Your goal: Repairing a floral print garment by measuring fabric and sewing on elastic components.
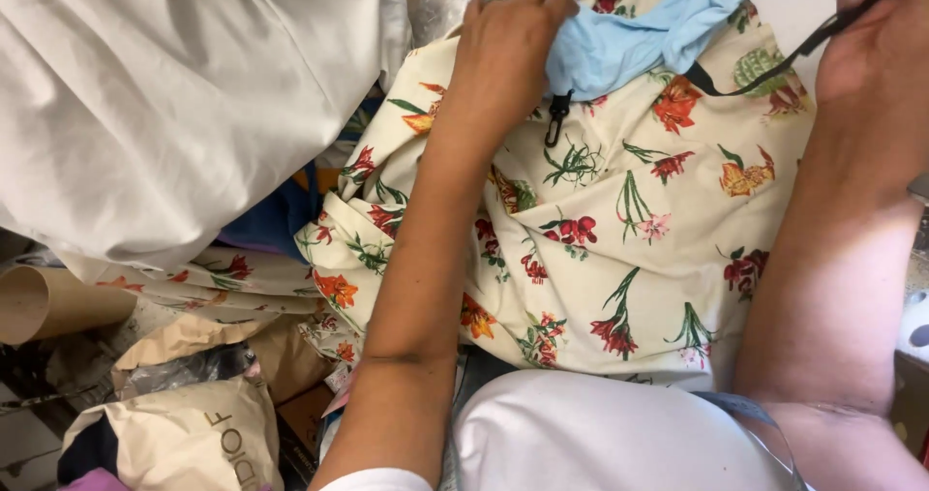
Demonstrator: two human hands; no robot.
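White sheeting (184, 94) is heaped at the left beside a cardboard tube (48, 302). The left hand (508, 41) pinches a pale blue cloth (629, 31) lying atop the cream floral fabric (619, 230). The right hand (866, 36) closes around a black strap (774, 65), pulled taut.

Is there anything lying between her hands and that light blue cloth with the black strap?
Nothing visible does. The left hand already grips the light blue cloth directly, and the right hand holds the black strap that runs from it. Both lie on top of the floral fabric, uncovered.
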